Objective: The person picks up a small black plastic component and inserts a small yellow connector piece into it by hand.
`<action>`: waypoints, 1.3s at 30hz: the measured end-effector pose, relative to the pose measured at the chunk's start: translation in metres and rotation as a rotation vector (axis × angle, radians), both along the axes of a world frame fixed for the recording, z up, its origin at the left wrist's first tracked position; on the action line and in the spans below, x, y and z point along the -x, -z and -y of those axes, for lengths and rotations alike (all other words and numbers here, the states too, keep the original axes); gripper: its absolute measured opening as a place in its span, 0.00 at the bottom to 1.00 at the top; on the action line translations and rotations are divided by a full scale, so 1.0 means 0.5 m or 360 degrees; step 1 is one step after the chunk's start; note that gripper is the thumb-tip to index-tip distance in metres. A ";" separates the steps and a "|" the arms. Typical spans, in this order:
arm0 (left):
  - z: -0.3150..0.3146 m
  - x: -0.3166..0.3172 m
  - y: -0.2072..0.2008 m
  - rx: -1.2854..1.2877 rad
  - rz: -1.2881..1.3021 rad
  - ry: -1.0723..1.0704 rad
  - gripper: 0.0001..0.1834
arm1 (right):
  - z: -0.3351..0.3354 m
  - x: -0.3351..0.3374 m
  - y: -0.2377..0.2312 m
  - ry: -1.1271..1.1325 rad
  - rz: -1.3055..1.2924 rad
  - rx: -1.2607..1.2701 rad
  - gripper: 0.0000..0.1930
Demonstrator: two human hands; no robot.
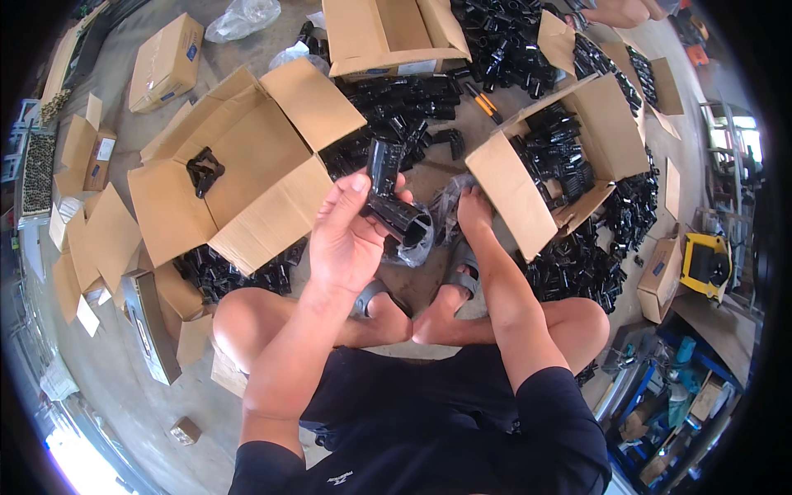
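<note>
Head cam: landmark = box A [256, 136], open cardboard ctn, flaps out, one blk part [205, 172] lying inside. L hand [340, 227]: holding blk fitting [384, 169], thumb along its side, other fingers mostly hidden behind. Fitting = two short glossy tube sections joined at an angle, lower one w/ open end showing. Posn: just R of box A, held up off the floor. R hand [473, 208]: farther R of box A, reaching down at crumpled clear plastic [446, 210]; fingers partly hidden, can't tell if gripping or only touching.

Surroundings, all rel. to box A: box B [516, 198] well to R, open, approx. half or more filled w/ similar blk pcs. Loose pile [404, 103] beyond its R flap; smaller pile [239, 272] at near side, partly under flap. Orange/blk tool [483, 102] to R, past the loose pile. Closed ctn [165, 62] beyond far L corner. Yellow/blk item [707, 266] far R, type unclear.
</note>
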State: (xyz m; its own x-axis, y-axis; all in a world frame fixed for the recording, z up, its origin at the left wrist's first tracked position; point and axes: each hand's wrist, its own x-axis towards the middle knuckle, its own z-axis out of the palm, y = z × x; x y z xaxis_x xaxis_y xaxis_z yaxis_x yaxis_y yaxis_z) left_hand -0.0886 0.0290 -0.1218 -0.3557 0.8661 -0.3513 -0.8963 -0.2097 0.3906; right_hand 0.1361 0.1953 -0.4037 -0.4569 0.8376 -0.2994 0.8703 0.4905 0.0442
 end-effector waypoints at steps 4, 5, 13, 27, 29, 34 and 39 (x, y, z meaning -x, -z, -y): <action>-0.025 0.002 0.016 0.0027 0.0071 -0.0026 0.09 | -0.029 0.005 -0.008 -0.0115 0.0148 0.0114 0.13; -0.030 0.003 0.018 0.0035 0.0083 -0.0042 0.08 | -0.028 0.007 -0.016 -0.0187 0.0192 0.0096 0.13; -0.050 -0.015 0.007 0.0070 -0.0026 -0.0062 0.10 | 0.036 0.009 -0.095 0.0074 -0.0280 0.0302 0.16; -0.064 -0.100 -0.196 -0.0314 -0.0378 -0.0476 0.11 | 0.207 0.042 -0.747 -0.0494 -0.2191 0.0402 0.05; -0.066 -0.139 -0.230 -0.0338 -0.0433 -0.0508 0.11 | 0.225 0.014 -0.793 -0.0799 -0.2091 0.0001 0.05; -0.072 -0.188 -0.314 -0.0391 -0.0515 -0.0409 0.12 | 0.253 -0.025 -0.877 -0.0845 -0.2196 -0.0143 0.07; -0.097 -0.208 -0.337 -0.0446 -0.0584 -0.0306 0.14 | 0.232 -0.050 -0.886 -0.0759 -0.2322 0.0016 0.08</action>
